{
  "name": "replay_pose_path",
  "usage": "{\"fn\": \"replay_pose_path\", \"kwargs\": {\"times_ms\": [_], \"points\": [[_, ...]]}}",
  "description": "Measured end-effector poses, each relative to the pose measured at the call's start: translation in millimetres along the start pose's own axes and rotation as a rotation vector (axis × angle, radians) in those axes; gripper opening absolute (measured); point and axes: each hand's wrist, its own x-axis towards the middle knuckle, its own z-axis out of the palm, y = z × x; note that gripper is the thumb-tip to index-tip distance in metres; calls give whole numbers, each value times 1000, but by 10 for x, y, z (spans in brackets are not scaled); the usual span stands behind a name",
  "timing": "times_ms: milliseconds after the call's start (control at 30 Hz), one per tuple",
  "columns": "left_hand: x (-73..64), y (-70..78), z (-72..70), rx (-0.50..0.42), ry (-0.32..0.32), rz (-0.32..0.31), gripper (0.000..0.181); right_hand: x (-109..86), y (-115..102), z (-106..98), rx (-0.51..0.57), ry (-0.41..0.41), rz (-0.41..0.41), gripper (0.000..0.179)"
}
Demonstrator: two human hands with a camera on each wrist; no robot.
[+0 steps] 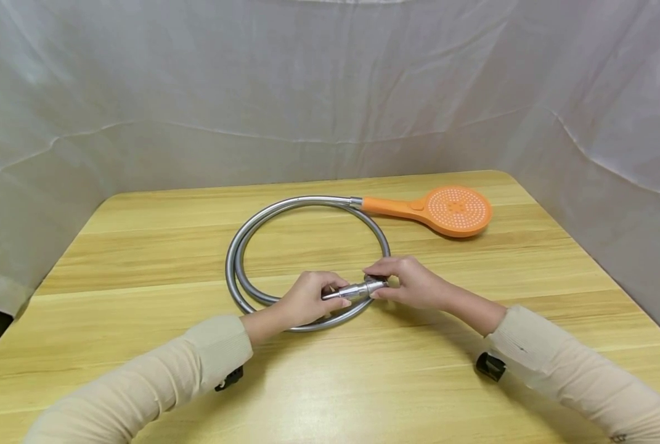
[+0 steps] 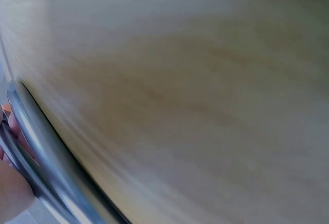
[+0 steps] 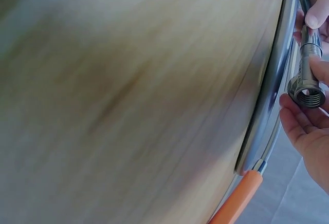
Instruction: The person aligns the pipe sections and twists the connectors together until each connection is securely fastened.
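A metal shower hose [image 1: 232, 259] lies in loops on the table. Its far end joins the orange shower head [image 1: 457, 211], which rests with its nozzle face up. Over the near part of the loops, my left hand [image 1: 304, 299] pinches the hose's other end just behind a chrome hose connector [image 1: 357, 291]. From the other side, my right hand [image 1: 413, 285] grips the connector's outer end between thumb and fingers. In the right wrist view, the connector [image 3: 308, 72] shows an open, threaded mouth. Only a sliver of my left hand [image 2: 13, 193] appears in the left wrist view, beside the hose.
The wood-grain table [image 1: 141, 259] has rounded far corners. Pale cloth [image 1: 330, 92] hangs behind it and along both sides. Black wrist straps [image 1: 490, 366] sit at both sleeve cuffs.
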Motion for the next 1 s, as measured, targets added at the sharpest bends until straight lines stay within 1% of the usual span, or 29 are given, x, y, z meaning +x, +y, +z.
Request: {"fn": "replay_pose_path", "kwargs": {"times_ms": [233,333,567,800,1000], "points": [[11,-16,13,41,27,40,20,-2,8,13,-2,5,0,40],[14,-27,13,36,26,39,19,2,7,14,-1,4,2,40],[25,-25,10,59,35,48,20,3,6,9,8,0,10,40],[36,-30,13,74,39,41,20,3,7,7,15,-4,18,40],[36,-41,15,49,24,4,20,3,-5,5,20,-11,23,40]]}}
